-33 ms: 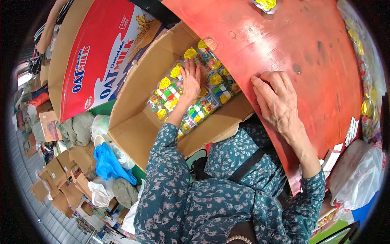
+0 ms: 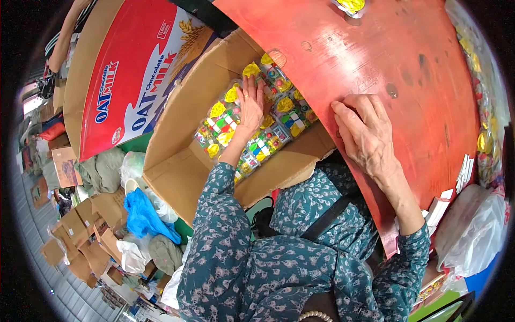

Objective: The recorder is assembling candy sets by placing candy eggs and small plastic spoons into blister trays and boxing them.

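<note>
My left hand (image 2: 251,107) reaches down into an open cardboard box (image 2: 170,163) and lies flat on the small clear plastic packs (image 2: 225,121) inside. Its fingers are stretched out, with a ring on one of them. The packs sit close together and show bright yellow, red, green, white and blue pieces; what they are exactly is too small to tell. My right hand (image 2: 367,131) rests on the edge of a red tabletop (image 2: 375,59), its fingers curled in and nothing visible in them. Their tips are partly hidden under the hand.
A yellow-topped pack (image 2: 351,5) lies on the far part of the tabletop. Filled clear bags (image 2: 483,123) line its right side, near white strips (image 2: 464,174). A large red printed carton (image 2: 129,70) stands at left, by a blue plastic bag (image 2: 147,214). Another person's arm (image 2: 63,40) shows top left.
My left hand has shifted very slightly over the packs, its fingers still stretched out. The right hand has not visibly moved.
</note>
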Tool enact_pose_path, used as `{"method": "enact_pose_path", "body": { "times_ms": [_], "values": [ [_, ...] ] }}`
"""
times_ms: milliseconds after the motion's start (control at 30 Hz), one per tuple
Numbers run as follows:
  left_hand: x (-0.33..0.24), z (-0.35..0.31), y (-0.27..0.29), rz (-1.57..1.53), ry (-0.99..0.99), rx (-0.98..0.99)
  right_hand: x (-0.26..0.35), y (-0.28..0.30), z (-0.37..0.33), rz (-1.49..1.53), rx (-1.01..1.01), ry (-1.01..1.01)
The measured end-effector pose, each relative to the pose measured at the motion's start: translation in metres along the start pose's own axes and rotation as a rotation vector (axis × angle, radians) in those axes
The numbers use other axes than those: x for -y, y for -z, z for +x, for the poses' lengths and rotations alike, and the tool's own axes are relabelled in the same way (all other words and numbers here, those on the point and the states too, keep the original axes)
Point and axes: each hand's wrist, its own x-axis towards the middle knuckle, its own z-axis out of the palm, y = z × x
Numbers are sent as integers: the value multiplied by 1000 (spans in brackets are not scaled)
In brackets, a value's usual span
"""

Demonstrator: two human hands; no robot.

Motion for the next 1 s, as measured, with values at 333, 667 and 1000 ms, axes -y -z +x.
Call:
{"method": "enact_pose_path", "body": {
  "times_ms": [333,667,1000],
  "values": [
    [5,15,-7,306,-144,71,1,2,4,-74,-28,97],
    [-34,39,25,20,-194,175,-2,12,-9,12,68,20],
    [-68,83,147,-245,-64,-442,-6,8,-9,67,27,-5]
  ]
}}
